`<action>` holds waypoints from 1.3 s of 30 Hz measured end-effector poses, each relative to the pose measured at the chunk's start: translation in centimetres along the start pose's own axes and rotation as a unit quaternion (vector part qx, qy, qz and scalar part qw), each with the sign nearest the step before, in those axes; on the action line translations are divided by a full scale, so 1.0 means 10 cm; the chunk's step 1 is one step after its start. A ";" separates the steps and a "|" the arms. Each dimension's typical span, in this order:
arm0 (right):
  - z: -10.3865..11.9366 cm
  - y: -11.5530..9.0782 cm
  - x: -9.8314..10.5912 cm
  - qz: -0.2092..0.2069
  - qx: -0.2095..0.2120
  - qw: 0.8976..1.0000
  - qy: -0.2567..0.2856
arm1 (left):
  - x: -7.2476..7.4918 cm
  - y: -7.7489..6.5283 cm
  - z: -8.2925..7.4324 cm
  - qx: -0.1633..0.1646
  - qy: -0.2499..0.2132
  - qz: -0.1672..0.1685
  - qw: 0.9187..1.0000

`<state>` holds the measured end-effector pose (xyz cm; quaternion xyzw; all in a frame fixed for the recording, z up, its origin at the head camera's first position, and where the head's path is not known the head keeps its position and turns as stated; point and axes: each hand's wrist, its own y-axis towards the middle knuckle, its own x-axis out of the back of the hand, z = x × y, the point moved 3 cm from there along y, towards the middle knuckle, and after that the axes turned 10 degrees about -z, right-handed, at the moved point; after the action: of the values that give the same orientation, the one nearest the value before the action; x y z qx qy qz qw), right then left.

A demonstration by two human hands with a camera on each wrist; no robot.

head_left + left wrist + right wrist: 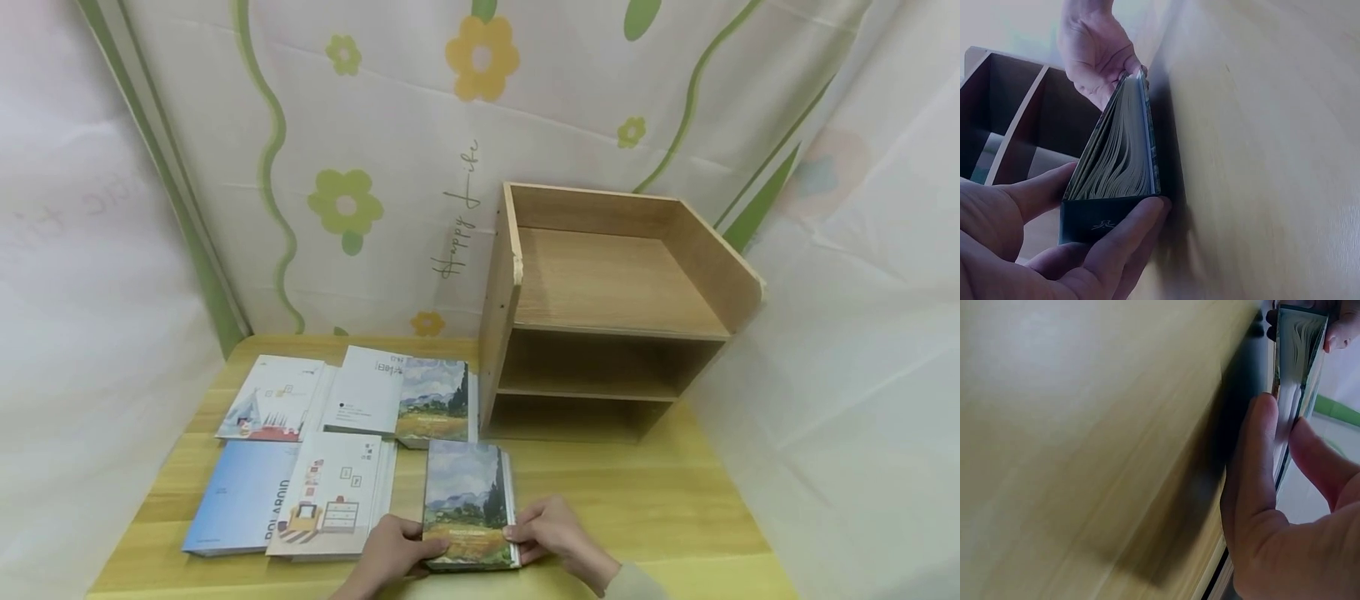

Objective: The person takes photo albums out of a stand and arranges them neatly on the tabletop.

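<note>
A photo album (465, 500) with a painted landscape cover is held between both hands, close over the front of the wooden table. My left hand (393, 550) grips its dark green spine (1110, 219), thumb on the cover and fingers beneath. On the opposite side my right hand (555, 533) pinches the covers at the opening edge, thumb above and fingers below. The page edges (1125, 150) fan slightly apart between the covers. In the right wrist view the right thumb (1319, 456) lies on one cover, with the album's shadow on the tabletop beside it.
Several other albums lie at the left: a blue one (240, 492), white ones with printed rooms (337, 483) and a second landscape album (435, 400) behind the held one. A wooden shelf unit (600, 333) stands at the back right. Printed curtains (405, 150) surround the table (645, 517).
</note>
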<state>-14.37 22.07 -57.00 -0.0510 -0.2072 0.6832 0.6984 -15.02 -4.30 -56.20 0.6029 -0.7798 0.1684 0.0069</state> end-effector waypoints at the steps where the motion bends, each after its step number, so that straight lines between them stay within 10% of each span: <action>1: 0.00 0.01 -0.02 0.001 -0.002 1.000 -0.001 | 0.02 0.00 0.01 0.002 0.002 0.000 1.000; 21: 0.11 0.13 -0.20 0.024 -0.007 0.999 -0.049 | 0.19 0.00 0.00 0.022 0.040 -0.032 0.998; 39: 0.17 0.15 -0.33 0.038 -0.002 0.995 -0.090 | 0.26 -0.02 -0.06 -0.044 0.100 -0.050 0.993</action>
<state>-16.34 18.58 -56.76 0.0015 -0.2686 0.7108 0.6501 -15.67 -6.66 -55.06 0.6202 -0.7509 0.1931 0.1196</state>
